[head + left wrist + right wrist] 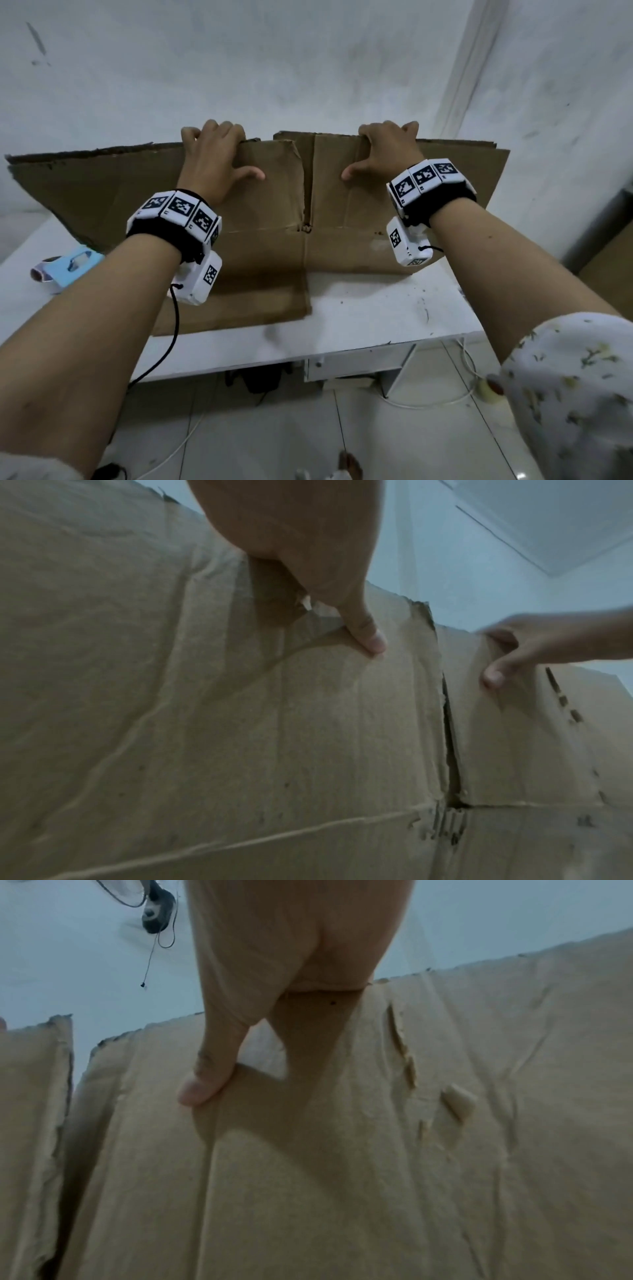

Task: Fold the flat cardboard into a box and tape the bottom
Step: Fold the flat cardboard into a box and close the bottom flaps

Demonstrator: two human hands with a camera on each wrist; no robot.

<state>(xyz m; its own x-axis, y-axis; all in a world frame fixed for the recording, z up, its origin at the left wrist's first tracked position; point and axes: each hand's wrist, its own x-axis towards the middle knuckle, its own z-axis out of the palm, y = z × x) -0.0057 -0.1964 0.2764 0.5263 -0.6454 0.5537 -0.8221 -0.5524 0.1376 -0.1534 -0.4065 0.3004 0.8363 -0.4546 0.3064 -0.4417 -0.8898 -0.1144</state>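
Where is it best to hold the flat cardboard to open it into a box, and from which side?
Probably the top edge of the cardboard, from above, one flap each side of the slit, as the left hand and right hand do: fingers over the edge, thumbs in front.

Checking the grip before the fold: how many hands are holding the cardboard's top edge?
2. The left hand grips the top edge of the cardboard left of the slit; the right hand grips it right of the slit.

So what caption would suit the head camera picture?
Both hands, left hand and right hand, grip the cardboard's top edge on a white table.
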